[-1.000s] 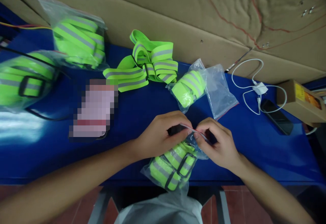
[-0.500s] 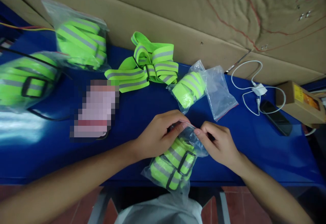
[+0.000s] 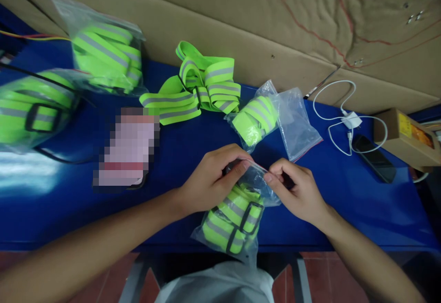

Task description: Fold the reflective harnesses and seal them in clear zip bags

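A clear zip bag (image 3: 257, 181) hangs between my hands at the table's front edge. Inside it lies a folded neon-green reflective strap (image 3: 220, 229) with grey stripes and black buckles. My left hand (image 3: 217, 179) pinches the bag's top edge between thumb and fingers. On the same edge, a little to the right, my right hand (image 3: 296, 188) pinches with thumb and curled forefinger. Beyond my hands sit a smaller bagged green strap (image 3: 257, 119) and a flat clear zip bag (image 3: 298, 121) with a red seal line.
A loose green strap (image 3: 206, 82) lies at the back. Two bagged straps, one upright (image 3: 106, 59) and one nearer (image 3: 34, 110), are at left. A blurred-out phone (image 3: 127, 149) lies left. At right are a white charger (image 3: 352, 120), a dark phone (image 3: 374, 159) and a cardboard box (image 3: 406, 137).
My hands have hardly moved; the right has slid slightly outward along the bag's top edge, and that edge looks straighter. The whole view has shifted a little.
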`<control>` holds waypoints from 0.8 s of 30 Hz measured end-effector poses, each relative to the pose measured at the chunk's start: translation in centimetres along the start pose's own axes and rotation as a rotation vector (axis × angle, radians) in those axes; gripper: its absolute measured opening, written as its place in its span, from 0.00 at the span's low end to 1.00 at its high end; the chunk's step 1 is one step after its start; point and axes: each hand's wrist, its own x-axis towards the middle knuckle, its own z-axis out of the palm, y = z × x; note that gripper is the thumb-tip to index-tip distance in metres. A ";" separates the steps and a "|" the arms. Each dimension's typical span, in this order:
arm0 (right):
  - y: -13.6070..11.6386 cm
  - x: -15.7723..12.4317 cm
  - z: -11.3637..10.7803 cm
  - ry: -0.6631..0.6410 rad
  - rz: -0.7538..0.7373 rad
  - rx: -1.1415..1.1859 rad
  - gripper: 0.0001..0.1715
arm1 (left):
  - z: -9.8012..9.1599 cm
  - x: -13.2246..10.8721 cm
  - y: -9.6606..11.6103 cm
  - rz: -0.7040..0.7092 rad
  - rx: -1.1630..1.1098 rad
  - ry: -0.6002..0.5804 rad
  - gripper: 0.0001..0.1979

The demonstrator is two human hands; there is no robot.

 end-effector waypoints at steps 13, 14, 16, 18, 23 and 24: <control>0.1 -0.4 0.3 0.004 0.008 -0.026 0.07 | -0.2 0.3 -0.1 -0.030 0.057 -0.004 0.08; 0.1 -0.4 0.3 0.004 0.004 -0.028 0.07 | -0.2 0.3 -0.2 -0.029 0.064 -0.004 0.08; 0.1 -0.4 0.3 0.006 -0.003 -0.033 0.07 | -0.2 0.3 -0.2 -0.026 0.076 -0.008 0.08; 0.1 -0.4 0.2 0.010 -0.005 -0.039 0.07 | -0.2 0.3 -0.3 -0.023 0.089 -0.015 0.08; 0.2 -0.4 0.2 0.006 -0.012 -0.040 0.08 | -0.2 0.3 -0.2 -0.020 0.111 -0.022 0.08; 0.2 -0.3 0.3 0.004 -0.013 -0.039 0.08 | -0.2 0.3 -0.2 -0.020 0.113 -0.022 0.08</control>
